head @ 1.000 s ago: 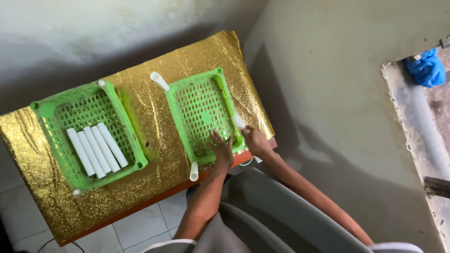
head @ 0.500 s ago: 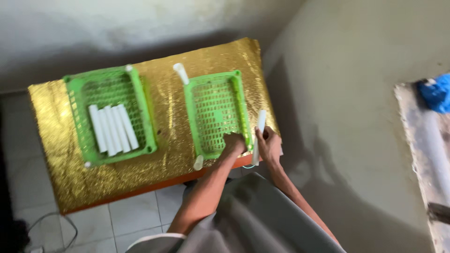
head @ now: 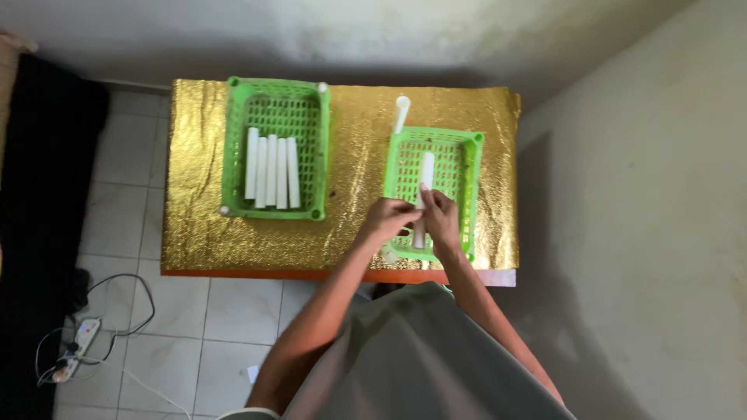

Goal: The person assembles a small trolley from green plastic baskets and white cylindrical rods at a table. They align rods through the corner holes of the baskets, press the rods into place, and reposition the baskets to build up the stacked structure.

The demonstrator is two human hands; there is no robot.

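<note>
On a gold-covered table [head: 350, 225] stand two green plastic baskets. The right basket [head: 467, 167] lies under both my hands. My right hand [head: 440, 218] grips a white tube [head: 426, 173] that lies lengthwise over this basket, its far end pointing away from me. My left hand [head: 387, 218] is closed at the basket's near left edge, touching the tube's near end. The left basket [head: 272, 101] holds several white tubes [head: 271, 171] side by side. Another white tube [head: 401, 114] lies on the table just beyond the right basket.
A tiled floor [head: 124, 194] lies left of the table, with a power strip and cables [head: 78, 342] at the lower left. A dark cloth [head: 39, 171] runs along the left edge. A plain wall [head: 646, 202] closes in on the right.
The view has swung so the table sits squarer. My right hand has brought the white tube from the basket's right side over the basket's middle, and my left hand has joined it.
</note>
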